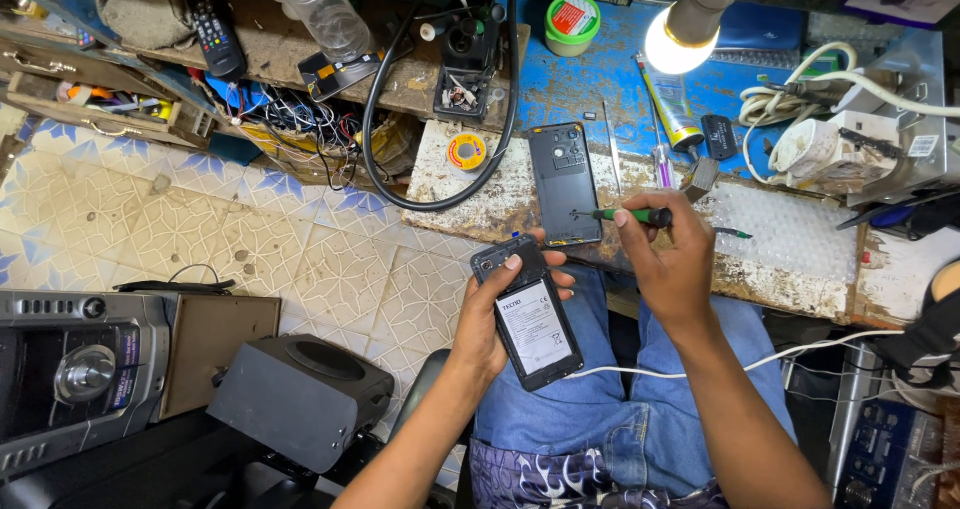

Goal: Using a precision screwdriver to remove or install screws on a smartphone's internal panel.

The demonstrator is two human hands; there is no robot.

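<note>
My left hand [490, 319] grips an opened black phone [530, 314] above my lap, its back off and a white-labelled battery showing. My right hand [665, 259] pinches a small green-handled screwdriver [630, 214] whose tip points left onto the phone's black back cover [563, 184], which lies flat on the worn workbench [470, 194]. A white cable [760, 359] runs across my lap under the right forearm.
A lit bulb [680, 34] hangs over the blue bench top. A solder reel [466, 152], green tin [572, 21], glue tube [672, 104], black hose loop [385, 144] and bubble wrap [790, 229] lie around. A stereo [80, 369] and black speaker [300, 399] stand on the tiled floor at left.
</note>
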